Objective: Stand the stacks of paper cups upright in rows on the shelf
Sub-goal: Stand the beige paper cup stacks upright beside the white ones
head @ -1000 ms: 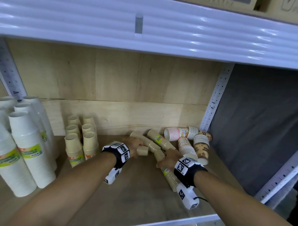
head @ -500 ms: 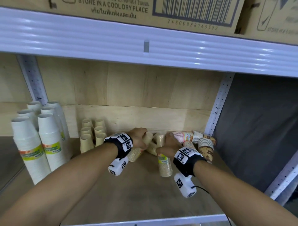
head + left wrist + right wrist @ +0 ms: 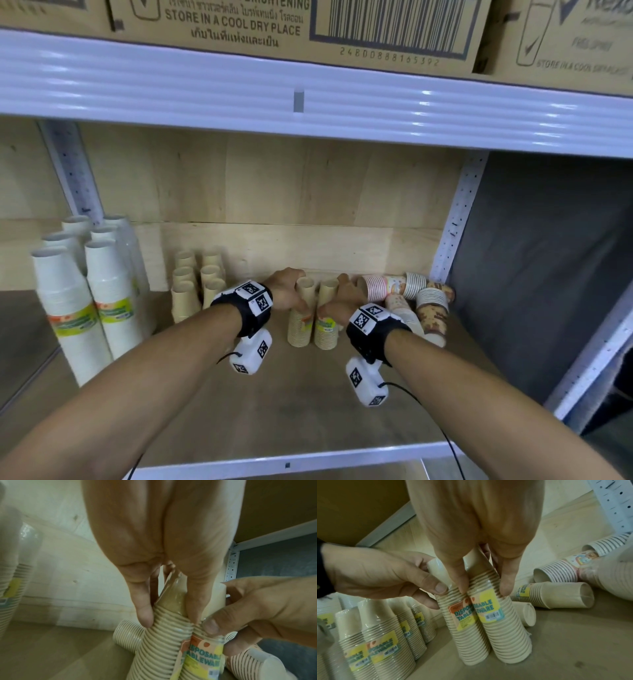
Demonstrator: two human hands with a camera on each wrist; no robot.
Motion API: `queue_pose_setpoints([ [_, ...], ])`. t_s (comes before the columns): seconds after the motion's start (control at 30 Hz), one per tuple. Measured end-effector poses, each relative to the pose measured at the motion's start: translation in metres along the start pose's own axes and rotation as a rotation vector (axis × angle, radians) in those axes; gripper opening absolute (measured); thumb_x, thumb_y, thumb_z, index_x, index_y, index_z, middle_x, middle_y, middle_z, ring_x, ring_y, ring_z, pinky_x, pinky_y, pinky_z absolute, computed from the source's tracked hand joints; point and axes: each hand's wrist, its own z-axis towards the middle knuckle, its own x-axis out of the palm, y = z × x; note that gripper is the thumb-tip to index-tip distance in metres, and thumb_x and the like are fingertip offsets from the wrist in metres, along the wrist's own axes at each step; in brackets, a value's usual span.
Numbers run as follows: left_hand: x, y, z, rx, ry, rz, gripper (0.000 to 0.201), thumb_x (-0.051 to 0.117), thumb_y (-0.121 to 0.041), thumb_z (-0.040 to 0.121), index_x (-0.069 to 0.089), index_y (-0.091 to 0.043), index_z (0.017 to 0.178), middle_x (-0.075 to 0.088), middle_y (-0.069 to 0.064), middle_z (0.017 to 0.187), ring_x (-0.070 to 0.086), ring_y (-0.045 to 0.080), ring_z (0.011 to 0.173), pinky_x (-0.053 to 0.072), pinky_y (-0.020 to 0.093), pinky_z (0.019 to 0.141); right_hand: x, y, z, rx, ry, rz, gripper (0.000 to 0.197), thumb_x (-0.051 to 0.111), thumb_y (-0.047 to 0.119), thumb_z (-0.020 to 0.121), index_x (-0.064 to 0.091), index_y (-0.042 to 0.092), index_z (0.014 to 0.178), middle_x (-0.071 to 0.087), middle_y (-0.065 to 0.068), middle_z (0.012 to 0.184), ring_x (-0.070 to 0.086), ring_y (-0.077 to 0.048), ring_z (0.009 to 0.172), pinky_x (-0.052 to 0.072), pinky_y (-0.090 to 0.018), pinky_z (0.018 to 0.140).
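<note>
Two plastic-wrapped stacks of beige paper cups stand upright, rims down, side by side on the wooden shelf (image 3: 308, 411). My left hand (image 3: 291, 294) grips the top of the left stack (image 3: 299, 325), seen close in the left wrist view with my fingers (image 3: 145, 615) round the stack (image 3: 164, 632). My right hand (image 3: 339, 303) grips the right stack (image 3: 326, 330). The right wrist view shows both labelled stacks touching: the left one (image 3: 467, 635) and the right one (image 3: 503, 635) under my right fingers (image 3: 504, 588).
Several upright beige stacks (image 3: 195, 287) stand in rows to the left, with tall white stacks (image 3: 85, 301) beyond. To the right lie patterned stacks (image 3: 394, 286) and brown ones (image 3: 431, 310) by the post (image 3: 455, 219). A beige stack (image 3: 556, 595) lies behind.
Both hands lifted two lying beige stacks and stood them up. The right stack came upright first, then the left one beside it. The view has tilted upward.
</note>
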Motion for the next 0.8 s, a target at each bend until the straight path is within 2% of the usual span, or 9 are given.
queue_pose_setpoints([
  [0.1, -0.003, 0.0, -0.001, 0.0, -0.015, -0.005, 0.04, 0.083, -0.028, 0.069, 0.057, -0.026, 0.099, 0.06, -0.005, 0.098, 0.06, 0.018, 0.092, 0.048, 0.027, 0.069, -0.004, -0.002, 0.0, -0.029, -0.035, 0.029, 0.063, 0.072, 0.025, 0.078, 0.035, 0.014, 0.127, 0.033, 0.009, 0.084, 0.046, -0.021, 0.092, 0.05, -0.031, 0.065],
  [0.17, -0.007, -0.002, -0.002, -0.009, -0.034, -0.005, 0.044, 0.078, -0.03, 0.075, 0.057, -0.026, 0.113, 0.055, -0.004, 0.109, 0.057, 0.018, 0.099, 0.05, 0.029, 0.079, -0.007, -0.001, 0.004, -0.046, -0.05, 0.04, 0.058, 0.071, 0.025, 0.079, 0.037, 0.014, 0.125, 0.044, 0.007, 0.09, 0.049, -0.021, 0.092, 0.042, -0.026, 0.056],
  [0.2, -0.01, -0.004, -0.003, -0.009, -0.05, -0.009, 0.043, 0.077, -0.031, 0.078, 0.057, -0.026, 0.116, 0.052, -0.004, 0.111, 0.056, 0.018, 0.1, 0.05, 0.03, 0.08, -0.009, 0.001, 0.005, -0.051, -0.055, 0.049, 0.056, 0.071, 0.029, 0.078, 0.04, 0.014, 0.123, 0.05, 0.004, 0.097, 0.052, -0.022, 0.095, 0.044, -0.027, 0.058],
  [0.27, -0.013, -0.01, -0.006, -0.008, -0.085, -0.02, 0.04, 0.075, -0.035, 0.079, 0.06, -0.023, 0.114, 0.051, -0.003, 0.107, 0.056, 0.017, 0.094, 0.051, 0.029, 0.074, -0.011, 0.006, 0.008, -0.061, -0.085, 0.012, 0.054, 0.07, 0.039, 0.075, 0.045, 0.016, 0.117, 0.056, -0.002, 0.107, 0.057, -0.026, 0.1, 0.053, -0.036, 0.074],
  [0.33, -0.016, -0.018, -0.007, -0.011, -0.119, -0.042, 0.04, 0.077, -0.038, 0.076, 0.064, -0.018, 0.108, 0.056, -0.002, 0.099, 0.06, 0.017, 0.085, 0.055, 0.029, 0.068, -0.014, 0.011, 0.008, -0.07, -0.112, -0.053, 0.05, 0.066, 0.045, 0.075, 0.049, 0.016, 0.112, 0.06, -0.005, 0.105, 0.06, -0.026, 0.095, 0.054, -0.042, 0.082],
  [0.43, -0.018, -0.025, -0.009, -0.028, -0.141, -0.021, 0.038, 0.078, -0.037, 0.075, 0.067, -0.013, 0.102, 0.064, 0.002, 0.092, 0.067, 0.021, 0.082, 0.059, 0.033, 0.069, -0.018, 0.016, 0.009, -0.072, -0.141, -0.103, 0.046, 0.064, 0.047, 0.072, 0.055, 0.017, 0.105, 0.06, -0.004, 0.1, 0.061, -0.026, 0.088, 0.054, -0.038, 0.077],
  [0.53, -0.018, -0.029, -0.007, -0.003, -0.138, 0.037, 0.031, 0.073, -0.028, 0.081, 0.07, -0.01, 0.106, 0.069, 0.007, 0.105, 0.066, 0.02, 0.087, 0.057, 0.03, 0.071, -0.015, 0.018, 0.014, -0.083, -0.134, -0.144, 0.043, 0.066, 0.047, 0.071, 0.058, 0.016, 0.1, 0.061, -0.006, 0.098, 0.062, -0.027, 0.085, 0.056, -0.039, 0.076],
  [0.67, -0.017, -0.035, -0.006, 0.056, -0.099, 0.099, 0.036, 0.065, -0.019, 0.087, 0.067, -0.009, 0.122, 0.064, 0.006, 0.124, 0.06, 0.02, 0.107, 0.048, 0.026, 0.081, -0.014, 0.018, 0.017, -0.106, -0.142, -0.169, 0.039, 0.067, 0.044, 0.072, 0.059, 0.014, 0.097, 0.062, -0.008, 0.095, 0.062, -0.027, 0.082, 0.057, -0.038, 0.073],
  [0.8, -0.016, -0.035, -0.003, 0.022, -0.121, 0.091, 0.048, 0.069, -0.032, 0.085, 0.06, -0.014, 0.128, 0.054, 0.004, 0.127, 0.055, 0.022, 0.112, 0.043, 0.026, 0.081, -0.014, 0.015, 0.021, -0.11, -0.137, -0.165, 0.044, 0.069, 0.045, 0.071, 0.061, 0.013, 0.101, 0.062, -0.008, 0.097, 0.062, -0.027, 0.085, 0.053, -0.032, 0.068],
])
